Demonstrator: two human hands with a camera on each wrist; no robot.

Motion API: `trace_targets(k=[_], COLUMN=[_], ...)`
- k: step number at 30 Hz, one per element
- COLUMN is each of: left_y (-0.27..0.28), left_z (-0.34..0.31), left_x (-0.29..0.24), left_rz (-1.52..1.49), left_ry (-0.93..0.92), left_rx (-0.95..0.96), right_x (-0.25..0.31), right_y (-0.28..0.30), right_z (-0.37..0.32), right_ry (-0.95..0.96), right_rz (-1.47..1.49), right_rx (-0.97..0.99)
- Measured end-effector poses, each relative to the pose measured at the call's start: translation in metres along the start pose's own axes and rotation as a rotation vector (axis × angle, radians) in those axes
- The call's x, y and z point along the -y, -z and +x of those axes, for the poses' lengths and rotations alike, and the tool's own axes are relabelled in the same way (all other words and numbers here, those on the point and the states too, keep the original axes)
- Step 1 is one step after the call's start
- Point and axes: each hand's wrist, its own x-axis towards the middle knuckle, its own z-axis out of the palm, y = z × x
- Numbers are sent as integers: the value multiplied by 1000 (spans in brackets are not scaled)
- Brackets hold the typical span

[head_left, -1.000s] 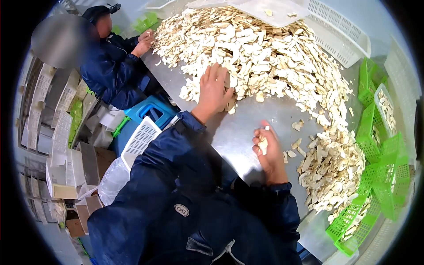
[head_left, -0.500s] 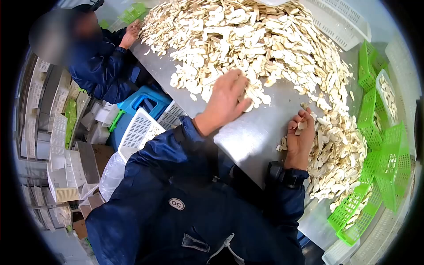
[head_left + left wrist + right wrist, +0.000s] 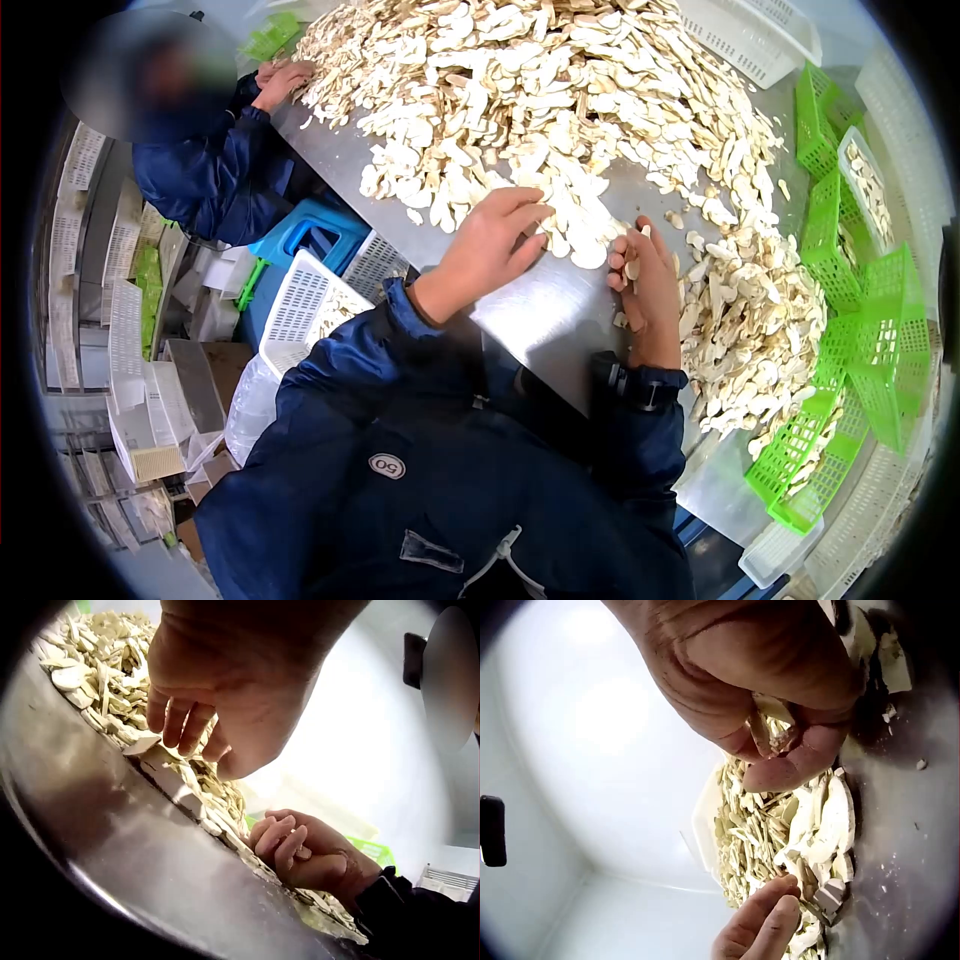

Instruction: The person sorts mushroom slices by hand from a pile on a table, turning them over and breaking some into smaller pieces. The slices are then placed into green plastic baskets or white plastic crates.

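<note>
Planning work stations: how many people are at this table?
2: the camera wearer at the bottom of the head view, and another person at its upper left. Others may be hidden.

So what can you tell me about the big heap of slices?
The big heap is loose, thin slices, cream-white with tan edges and dry-looking, lying at all angles on the metal table. It runs past the head view's top edge and trails toward a smaller heap. The left hand is at its near edge; another person's hands are at its left end.

Cream slices [image 3: 560, 110], lime-green baskets [image 3: 885, 350], navy jacket [image 3: 420, 430], blue bin [image 3: 315, 240].
</note>
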Motion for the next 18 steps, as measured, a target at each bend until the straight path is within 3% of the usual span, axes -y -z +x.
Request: trace_targets(k=[5,7,15,18], left_y=[-2,-8,-36,-39], left_z=[14,26,64,63], left_x=[0,2,6,1], left_rz=[13,24,146,175], left_ry=[-96,-128,-210,-234], left_rx=[-47,41,179,144], right_x=[6,5,0,1], right_y=[-2,-6,2,3], right_z=[-1,-3,2,4], right_ry=[-93,-114,-9,53], right_rz=[26,19,-72,-37], right_rx=[2,15,6,-13])
